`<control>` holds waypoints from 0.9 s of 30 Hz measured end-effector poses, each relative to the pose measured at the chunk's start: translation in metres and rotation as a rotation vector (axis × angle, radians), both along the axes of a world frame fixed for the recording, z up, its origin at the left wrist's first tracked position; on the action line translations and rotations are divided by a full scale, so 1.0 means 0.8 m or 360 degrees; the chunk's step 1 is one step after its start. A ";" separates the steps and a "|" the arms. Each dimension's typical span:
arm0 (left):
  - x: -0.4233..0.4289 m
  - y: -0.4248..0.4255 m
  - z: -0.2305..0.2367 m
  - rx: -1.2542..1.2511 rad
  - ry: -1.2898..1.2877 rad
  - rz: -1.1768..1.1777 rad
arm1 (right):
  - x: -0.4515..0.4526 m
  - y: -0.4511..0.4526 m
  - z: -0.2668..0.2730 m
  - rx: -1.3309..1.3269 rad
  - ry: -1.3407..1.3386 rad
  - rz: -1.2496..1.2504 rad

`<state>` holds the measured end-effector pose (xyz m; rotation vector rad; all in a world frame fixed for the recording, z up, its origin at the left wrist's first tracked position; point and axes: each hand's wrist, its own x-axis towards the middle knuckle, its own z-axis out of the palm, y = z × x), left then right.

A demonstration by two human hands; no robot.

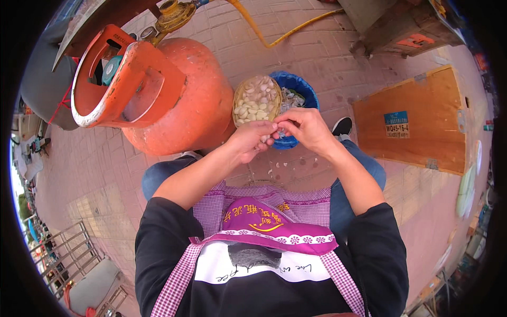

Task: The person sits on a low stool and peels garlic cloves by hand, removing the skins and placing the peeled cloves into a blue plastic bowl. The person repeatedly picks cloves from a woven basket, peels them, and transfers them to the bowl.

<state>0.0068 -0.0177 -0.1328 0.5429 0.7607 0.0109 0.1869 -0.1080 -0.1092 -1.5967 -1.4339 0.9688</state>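
In front of me, my left hand (252, 139) curls around a pale garlic clove (264, 138), which shows between the fingers. The fingertips of my right hand (304, 126) pinch against those of my left, and what lies right between the tips is mostly hidden. Just beyond my hands is a woven basket (236, 99) full of garlic cloves (253, 109); those nearer me look smooth and peeled, the farther ones pinkish. Touching the basket's right side, a blue lined bucket (311, 93) contains pale papery scraps (291, 99), with my right hand partly in front of it.
An orange gas cylinder (198, 91) stands close on the left, below a yellow regulator (174, 16) and yellow hose (273, 42). To the right is a wooden box (427, 146) bearing a label. Small pale scraps (277, 164) lie on the paving between my knees. A purple apron (273, 233) covers my lap.
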 end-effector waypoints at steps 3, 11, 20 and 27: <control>-0.012 0.028 0.004 0.0057 -0.0004 0.0415 | 0.026 0.008 -0.026 0.0018 -0.0280 -0.0244; -0.034 0.043 0.019 -0.0131 -0.0020 0.0638 | -0.009 0.038 -0.102 -0.0098 -0.0422 -0.0008; -0.034 0.038 0.020 -0.0113 -0.0017 0.0535 | -0.001 0.055 -0.076 -0.0265 -0.0574 -0.0030; -0.011 0.027 0.031 -0.0221 -0.0105 0.0675 | -0.016 0.039 0.006 0.0614 -0.0219 -0.0213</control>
